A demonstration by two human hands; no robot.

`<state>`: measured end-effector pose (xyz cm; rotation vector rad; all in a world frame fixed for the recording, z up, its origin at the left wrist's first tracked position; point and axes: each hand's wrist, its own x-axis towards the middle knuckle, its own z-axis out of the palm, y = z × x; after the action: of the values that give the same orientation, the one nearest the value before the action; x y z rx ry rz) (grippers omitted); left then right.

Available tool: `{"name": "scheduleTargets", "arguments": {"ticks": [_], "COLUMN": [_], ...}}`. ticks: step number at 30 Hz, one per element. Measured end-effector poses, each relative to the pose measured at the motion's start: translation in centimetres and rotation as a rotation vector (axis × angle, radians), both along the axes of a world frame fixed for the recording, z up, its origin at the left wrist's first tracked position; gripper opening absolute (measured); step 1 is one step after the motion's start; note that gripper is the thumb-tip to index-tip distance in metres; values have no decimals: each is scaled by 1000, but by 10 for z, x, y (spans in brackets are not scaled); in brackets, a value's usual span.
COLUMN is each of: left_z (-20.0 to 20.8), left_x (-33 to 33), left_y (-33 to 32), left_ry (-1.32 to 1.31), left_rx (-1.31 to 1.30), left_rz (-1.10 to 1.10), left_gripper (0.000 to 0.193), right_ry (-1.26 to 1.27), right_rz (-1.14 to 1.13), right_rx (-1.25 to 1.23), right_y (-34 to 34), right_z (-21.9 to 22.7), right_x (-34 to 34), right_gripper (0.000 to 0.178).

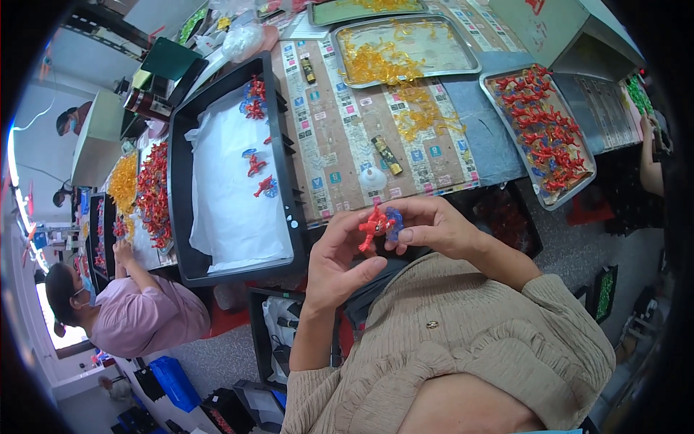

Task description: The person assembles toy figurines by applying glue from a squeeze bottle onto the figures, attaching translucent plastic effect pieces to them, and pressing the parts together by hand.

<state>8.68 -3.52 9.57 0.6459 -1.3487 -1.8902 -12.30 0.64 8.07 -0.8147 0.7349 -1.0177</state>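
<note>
A small red toy figure [372, 227] sits between my hands, in front of my body by the table's near edge. My left hand [335, 264] curls its fingers behind and around the figure, with the thumb stretched out below it. Against the figure's right side is a clear blue plastic piece [394, 223]. My right hand [439, 230] pinches that blue piece between thumb and fingers. Whether the two pieces are joined or only touching, I cannot tell.
On the left, a black tray [280, 173] lined with white paper holds several red-and-blue figures. Metal trays hold yellow pieces [376, 65] and red figures [538, 123]. A white cone-shaped object [372, 179] stands near the table edge. A co-worker [137, 304] sits at left.
</note>
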Motion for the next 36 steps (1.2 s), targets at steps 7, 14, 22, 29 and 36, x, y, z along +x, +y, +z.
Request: {"name": "scheduleTargets", "arguments": {"ticks": [7, 14, 22, 29, 36], "left_z": [-23, -33, -48, -40, -36], "left_x": [-24, -18, -10, -4, -6], "left_y": [16, 14, 16, 25, 32], "left_ry": [-129, -39, 80, -11, 2], "left_rx": [-116, 45, 171, 238, 269], "left_rz": [188, 94, 120, 381, 469], "left_gripper": [40, 35, 34, 28, 31], "right_ry": [-126, -394, 144, 990, 1070], "right_rz": [-86, 113, 137, -608, -641], "right_rx": [128, 304, 287, -443, -678], "right_y": [13, 14, 11, -16, -51], "right_z": [-19, -33, -24, -36, -67], "right_x": [13, 3, 1, 1, 22], "right_gripper": [49, 34, 48, 40, 51]}}
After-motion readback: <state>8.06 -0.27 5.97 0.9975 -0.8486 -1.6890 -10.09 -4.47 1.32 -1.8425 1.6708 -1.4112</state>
